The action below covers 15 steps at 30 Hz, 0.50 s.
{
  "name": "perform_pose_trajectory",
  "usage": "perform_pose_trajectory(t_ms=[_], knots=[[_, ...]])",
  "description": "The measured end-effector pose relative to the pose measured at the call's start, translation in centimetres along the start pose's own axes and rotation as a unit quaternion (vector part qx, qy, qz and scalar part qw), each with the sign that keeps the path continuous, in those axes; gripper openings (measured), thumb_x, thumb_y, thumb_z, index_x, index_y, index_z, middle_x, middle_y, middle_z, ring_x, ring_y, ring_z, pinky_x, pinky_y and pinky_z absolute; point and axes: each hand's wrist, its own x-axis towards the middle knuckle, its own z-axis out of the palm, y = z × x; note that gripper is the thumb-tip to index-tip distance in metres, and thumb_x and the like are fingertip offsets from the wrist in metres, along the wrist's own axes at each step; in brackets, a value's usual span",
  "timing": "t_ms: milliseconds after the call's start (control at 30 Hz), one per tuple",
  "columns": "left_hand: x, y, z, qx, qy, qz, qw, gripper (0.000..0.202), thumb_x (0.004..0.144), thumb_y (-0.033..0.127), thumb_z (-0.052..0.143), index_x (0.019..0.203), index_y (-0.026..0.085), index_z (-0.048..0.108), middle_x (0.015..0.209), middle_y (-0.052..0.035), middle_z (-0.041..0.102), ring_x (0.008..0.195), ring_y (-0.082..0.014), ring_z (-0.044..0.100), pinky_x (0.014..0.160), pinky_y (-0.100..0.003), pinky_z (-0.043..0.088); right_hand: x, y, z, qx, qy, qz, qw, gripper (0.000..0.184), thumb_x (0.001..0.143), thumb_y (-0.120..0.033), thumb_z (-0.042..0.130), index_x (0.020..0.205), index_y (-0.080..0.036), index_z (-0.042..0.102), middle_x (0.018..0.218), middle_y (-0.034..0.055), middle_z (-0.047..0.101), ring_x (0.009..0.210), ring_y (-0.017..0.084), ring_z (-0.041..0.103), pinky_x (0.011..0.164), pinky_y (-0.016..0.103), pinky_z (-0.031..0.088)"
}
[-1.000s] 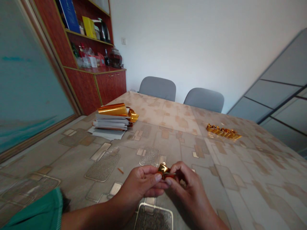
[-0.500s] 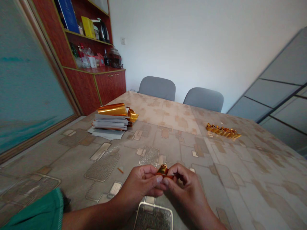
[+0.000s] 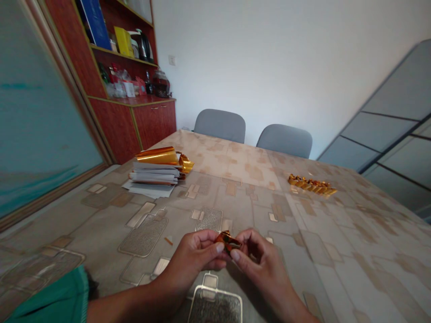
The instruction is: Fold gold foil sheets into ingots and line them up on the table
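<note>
Both hands meet just above the near edge of the table. My left hand and my right hand pinch a small folded piece of gold foil between thumbs and fingertips, each from its own side. The foil piece is crumpled and shiny, orange-gold. A row of several similar folded gold pieces lies on the table far to the right. A stack of white and gold foil sheets sits at the far left of the table.
Two grey chairs stand at the table's far side. A red-brown cabinet with shelves of bottles and boxes stands at the left wall. A teal panel leans on the left. A grey panelled board leans at the right.
My hands have stayed in place, working the foil piece; it now looks more turned and flattened between the fingertips. The view has shifted slightly.
</note>
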Motion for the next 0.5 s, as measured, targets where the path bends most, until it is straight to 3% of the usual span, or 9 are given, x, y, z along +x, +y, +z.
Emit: perform_pose_trajectory(t_ms=[200, 500], knots=[[-0.04, 0.19, 0.16, 0.012, -0.019, -0.004, 1.0, 0.043, 0.062, 0.047, 0.091, 0.082, 0.013, 0.074, 0.08, -0.0057, 0.076, 0.074, -0.0157, 0.07, 0.066, -0.022, 0.055, -0.25, 0.94, 0.45, 0.021, 0.004, 0.016, 1.0, 0.029, 0.086, -0.046, 0.071, 0.076, -0.02, 0.062, 0.067, -0.0007, 0.057, 0.062, 0.015, 0.049, 0.058, 0.028, 0.038], [0.36, 0.23, -0.14, 0.032, -0.002, 0.004, 0.999, 0.044, 0.061, 0.047, 0.09, 0.082, 0.012, 0.075, 0.076, -0.0052, 0.075, 0.073, -0.0159, 0.07, 0.066, -0.023, 0.054, -0.17, 0.2, 0.19, 0.056, 0.028, 0.022, 0.998, 0.03, 0.085, -0.046, 0.073, 0.074, -0.02, 0.064, 0.067, -0.0008, 0.057, 0.06, 0.014, 0.047, 0.054, 0.026, 0.036]])
